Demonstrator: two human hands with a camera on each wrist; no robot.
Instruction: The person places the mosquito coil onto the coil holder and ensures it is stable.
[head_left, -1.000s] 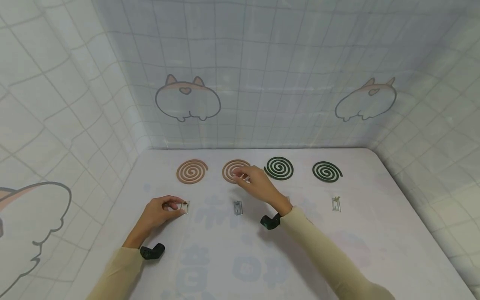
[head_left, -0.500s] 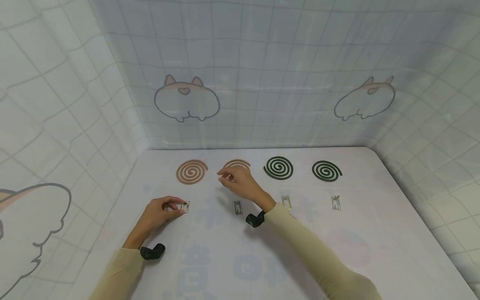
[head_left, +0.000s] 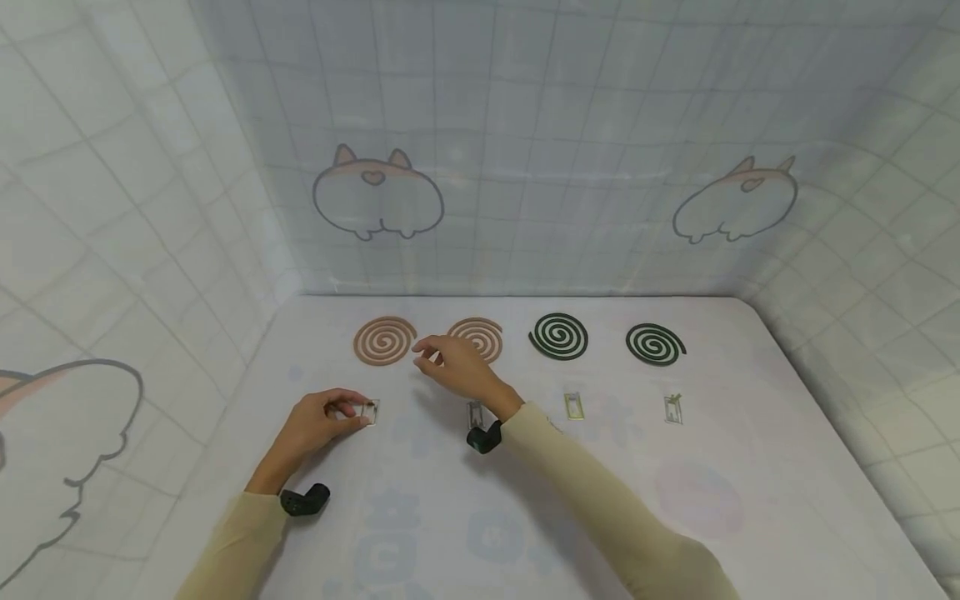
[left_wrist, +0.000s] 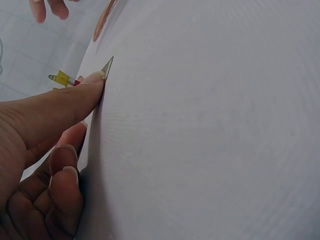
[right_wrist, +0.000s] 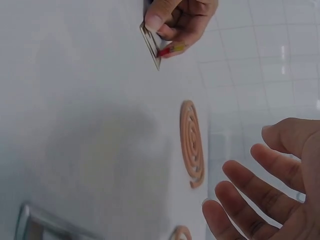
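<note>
My left hand (head_left: 322,421) rests at the table's left side, pinching a small rectangular metal mosquito coil stand (right_wrist: 150,45) between thumb and finger. A red and yellow upright piece (left_wrist: 62,78) shows beside the thumb. My right hand (head_left: 459,367) hovers over the table with fingers loosely bent and nothing in them. Its fingertips are close to the right edge of the left brown mosquito coil (head_left: 384,341). The second brown mosquito coil (head_left: 487,333) lies behind the right hand, partly covered by it.
Two dark green mosquito coils (head_left: 558,337) lie further right in the same row. Several more metal stands (head_left: 573,406) lie in front of the coils, one partly hidden by the right wrist. Fabric walls (head_left: 555,208) enclose the table's back and sides.
My right hand has moved left, from over the second brown coil towards the left brown coil, uncovering a stand on the right. My left hand has kept its place on its stand.
</note>
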